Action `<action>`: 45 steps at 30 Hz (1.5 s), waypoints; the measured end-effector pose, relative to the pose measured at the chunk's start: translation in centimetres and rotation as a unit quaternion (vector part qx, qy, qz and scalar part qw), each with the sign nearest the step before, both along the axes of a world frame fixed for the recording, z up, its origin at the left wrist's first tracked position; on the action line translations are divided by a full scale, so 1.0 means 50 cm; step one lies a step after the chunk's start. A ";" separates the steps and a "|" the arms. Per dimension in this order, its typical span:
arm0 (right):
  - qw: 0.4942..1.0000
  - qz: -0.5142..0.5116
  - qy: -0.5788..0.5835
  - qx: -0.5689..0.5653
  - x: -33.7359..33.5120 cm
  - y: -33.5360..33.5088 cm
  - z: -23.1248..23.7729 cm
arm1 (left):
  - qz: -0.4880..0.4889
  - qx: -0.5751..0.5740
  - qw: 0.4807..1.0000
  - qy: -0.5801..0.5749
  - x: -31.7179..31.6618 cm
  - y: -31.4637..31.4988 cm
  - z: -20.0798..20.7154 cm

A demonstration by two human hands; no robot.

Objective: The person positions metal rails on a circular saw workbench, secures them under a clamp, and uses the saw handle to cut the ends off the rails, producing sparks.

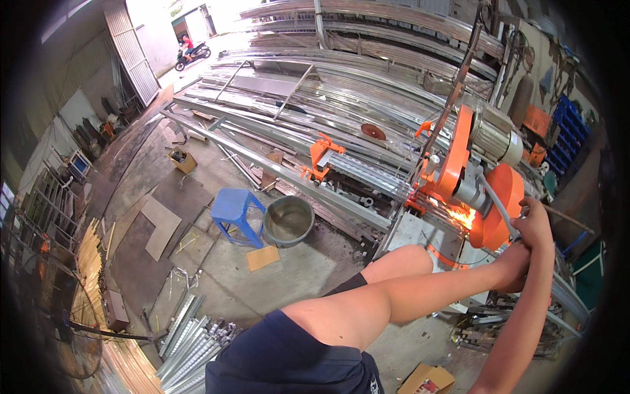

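My right hand (535, 223) is closed round the grey curved handle (497, 200) of an orange cut-off saw (453, 154). Next to that hand stands the saw's round orange blade guard (500, 207), and a silver motor (495, 136) sits above it. Bright sparks (461, 215) fly beneath the saw head, where the blade itself is hidden. My left arm reaches across to the right, and my left hand (513, 266) lies just below the guard, partly behind my right forearm. Its fingers are hidden. An orange clamp (323, 157) stands farther along the long metal frame.
A blue plastic stool (237, 213) and a grey tub of water (289, 220) stand left of the saw. Long metal profiles (282, 82) are stacked at the back. Cut metal pieces (197, 338) lie at lower left; a cardboard box (426, 379) is near my body.
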State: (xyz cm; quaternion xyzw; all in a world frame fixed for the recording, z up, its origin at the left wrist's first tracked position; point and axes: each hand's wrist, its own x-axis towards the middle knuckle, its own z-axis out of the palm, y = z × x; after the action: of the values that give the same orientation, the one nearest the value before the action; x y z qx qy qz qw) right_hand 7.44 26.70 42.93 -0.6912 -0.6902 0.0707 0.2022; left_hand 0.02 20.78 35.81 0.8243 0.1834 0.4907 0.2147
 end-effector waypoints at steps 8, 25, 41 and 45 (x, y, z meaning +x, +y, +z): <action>0.968 -0.005 -0.058 -0.245 0.000 0.025 0.023 | -0.019 0.031 0.997 0.061 0.002 0.023 -0.016; 0.919 -0.068 0.059 -0.383 -0.002 0.008 0.019 | -0.268 -0.303 0.913 0.053 -0.024 0.062 -0.044; 0.933 -0.068 0.090 -0.343 -0.010 -0.017 -0.003 | -0.076 -0.122 0.967 0.211 -0.044 -0.004 -0.002; 0.938 -0.072 0.096 -0.324 -0.017 -0.029 -0.005 | -0.298 -0.497 0.811 -0.082 -0.031 0.029 -0.072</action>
State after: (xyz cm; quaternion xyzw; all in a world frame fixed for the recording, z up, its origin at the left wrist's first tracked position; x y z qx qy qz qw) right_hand 6.57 25.24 42.69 -0.7568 -0.5560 0.3418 0.0373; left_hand -1.53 22.24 32.18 0.5759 0.1296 0.3108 0.7449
